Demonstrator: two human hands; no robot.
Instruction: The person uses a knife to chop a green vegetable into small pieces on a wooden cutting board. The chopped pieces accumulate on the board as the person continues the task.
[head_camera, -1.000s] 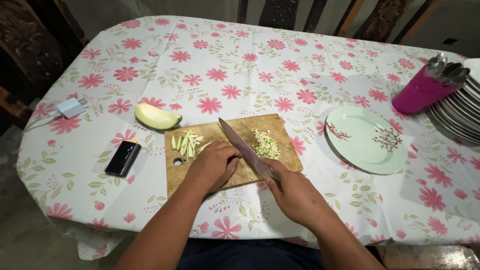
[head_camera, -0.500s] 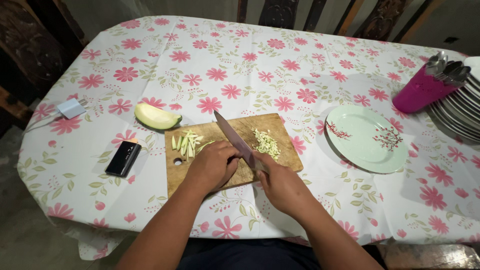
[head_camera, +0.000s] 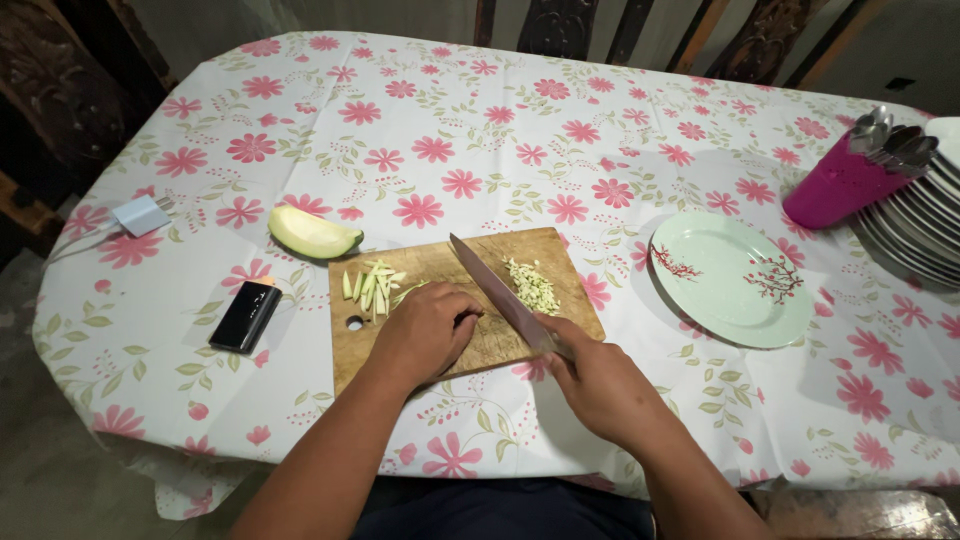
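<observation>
Mid-chop: right hand (head_camera: 600, 385) gripping knife (head_camera: 500, 295) over cutting board (head_camera: 465, 300), left hand (head_camera: 425, 330) curled on what's prob. green strips (head_camera: 372, 285); next cut needs fingertips tucked.

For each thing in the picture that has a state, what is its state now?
knife: gripped by right hand, blade over the board
left hand: curled, pressing down on the cutting board
green strips: cut lengthwise, loose
chopped pile: finely diced
fruit half: uncut, on the tablecloth
green plate: bare
plate stack: piled
pink holder: holding cutlery
</observation>
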